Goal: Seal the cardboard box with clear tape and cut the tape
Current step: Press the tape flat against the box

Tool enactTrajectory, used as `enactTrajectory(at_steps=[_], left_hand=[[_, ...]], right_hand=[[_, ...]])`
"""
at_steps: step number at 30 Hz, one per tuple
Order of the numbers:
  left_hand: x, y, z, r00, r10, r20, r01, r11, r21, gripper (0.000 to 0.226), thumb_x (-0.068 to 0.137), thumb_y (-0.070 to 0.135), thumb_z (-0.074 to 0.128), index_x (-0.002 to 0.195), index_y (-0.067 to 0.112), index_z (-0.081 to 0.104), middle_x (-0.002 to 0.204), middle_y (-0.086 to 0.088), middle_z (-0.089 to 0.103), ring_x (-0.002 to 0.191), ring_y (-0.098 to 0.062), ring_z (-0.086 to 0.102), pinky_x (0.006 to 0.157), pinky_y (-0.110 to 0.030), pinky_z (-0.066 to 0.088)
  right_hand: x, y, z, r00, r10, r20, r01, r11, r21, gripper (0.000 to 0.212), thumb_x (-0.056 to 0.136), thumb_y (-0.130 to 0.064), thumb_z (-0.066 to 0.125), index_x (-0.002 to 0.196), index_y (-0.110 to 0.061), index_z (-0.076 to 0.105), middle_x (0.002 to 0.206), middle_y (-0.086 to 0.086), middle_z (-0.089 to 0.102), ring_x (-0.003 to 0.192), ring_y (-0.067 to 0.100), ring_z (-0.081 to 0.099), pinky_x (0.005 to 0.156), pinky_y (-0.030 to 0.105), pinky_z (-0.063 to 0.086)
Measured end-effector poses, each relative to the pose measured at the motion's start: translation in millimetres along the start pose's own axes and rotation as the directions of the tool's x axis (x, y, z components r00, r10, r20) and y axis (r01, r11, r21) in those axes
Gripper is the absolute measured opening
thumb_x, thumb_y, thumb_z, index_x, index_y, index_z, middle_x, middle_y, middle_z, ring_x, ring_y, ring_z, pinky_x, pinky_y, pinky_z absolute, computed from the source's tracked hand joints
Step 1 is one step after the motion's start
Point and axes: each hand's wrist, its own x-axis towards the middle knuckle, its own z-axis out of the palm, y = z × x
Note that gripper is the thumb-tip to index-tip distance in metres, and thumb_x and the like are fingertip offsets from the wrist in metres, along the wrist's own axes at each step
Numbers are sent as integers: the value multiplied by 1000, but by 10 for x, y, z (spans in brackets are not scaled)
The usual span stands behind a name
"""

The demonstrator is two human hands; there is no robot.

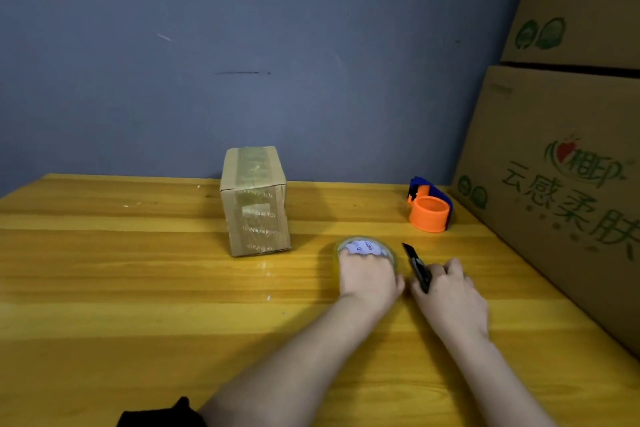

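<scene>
on the yellow wooden table, towards its far edge and near the blue wall, a small cardboard box is stood upright. its flaps are closed, and strips of clear tape are seen running over its top and down its front face; nothing of its contents can be seen. nearer the camera and to the right of the box, a roll of clear tape is laid flat on the table, and the left hand is pressed on top of it, fingers spread over the roll's core. just beside it, a black utility knife is gripped in the right hand, fingers curled around the handle, the blade end pointed away towards the wall. an orange and blue tape dispenser is set further back on the right, well apart from both hands. two large printed cartons are stacked against the table's right side, both closed, so what is held inside cannot be told.
</scene>
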Motion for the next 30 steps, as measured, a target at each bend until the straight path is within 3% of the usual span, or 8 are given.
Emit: enactTrajectory(at_steps=[6, 10, 14, 18, 22, 25, 27, 30], left_hand=[[2, -22, 11, 999, 42, 33, -42, 999, -4, 30, 91, 40, 47, 100, 15, 61, 104, -8, 67, 99, -25, 60, 85, -39, 35], [-28, -21, -4, 999, 39, 18, -38, 996, -86, 49, 86, 49, 48, 114, 9, 45, 103, -14, 66, 98, -29, 61, 91, -42, 34], [-186, -172, -76, 974, 124, -188, -176, 939, -296, 46, 83, 44, 53, 111, 10, 41, 112, -15, 56, 107, -33, 51, 95, -44, 35], [-427, -668, -286, 848, 195, -493, -324, 927, -190, 23, 83, 35, 41, 93, 18, 52, 91, -2, 57, 84, -22, 57, 74, -36, 44], [-498, -1387, -548, 778, -54, -626, -192, 929, -317, 22, 84, 29, 39, 93, 20, 57, 93, 1, 59, 88, -19, 57, 76, -33, 37], [-450, -1857, -616, 750, -278, -601, -15, 900, -435, 24, 85, 23, 45, 107, 21, 54, 111, 0, 54, 103, -20, 51, 85, -35, 35], [-386, -2089, -601, 767, -343, -542, 43, 871, -490, 32, 87, 19, 46, 119, 23, 51, 125, 1, 51, 117, -20, 46, 95, -38, 35], [-243, -2318, -541, 855, -319, -408, 15, 803, -596, 45, 88, 26, 32, 131, 26, 48, 140, 2, 46, 133, -18, 35, 108, -35, 26]], right_hand=[[-7, -4, 40, 999, -38, -32, 36, 998, -49, 44, 90, -46, 45, 125, -20, 53, 120, 7, 47, 112, 28, 51, 82, 35, 48], [8, 9, 24, 997, -30, -70, 29, 999, -17, 42, 91, -40, 46, 126, -18, 53, 120, 9, 52, 112, 29, 49, 83, 38, 47], [-1, 10, -111, 958, -81, -274, 127, 980, 153, 32, 89, -29, 54, 119, -18, 59, 109, 7, 59, 103, 28, 52, 77, 37, 46], [-96, -268, -358, 896, -126, -425, 303, 874, 381, 9, 91, -26, 54, 96, -23, 60, 92, -2, 63, 84, 19, 55, 65, 32, 42], [-109, -893, -398, 934, -212, -287, 354, 644, 678, 11, 90, -35, 54, 85, -27, 61, 78, -7, 67, 76, 19, 64, 68, 42, 53], [-118, -1478, -335, 946, -322, -32, 199, 502, 842, 15, 91, -30, 57, 77, -27, 61, 69, -5, 67, 69, 19, 64, 71, 42, 52], [-134, -1805, -260, 938, -331, 108, 43, 419, 907, 16, 90, -33, 59, 79, -23, 62, 68, -3, 66, 61, 17, 60, 71, 38, 50], [-170, -2071, -166, 923, -276, 269, -147, 393, 908, 31, 86, -46, 60, 92, -16, 67, 74, -4, 67, 59, 12, 57, 60, 22, 45]])
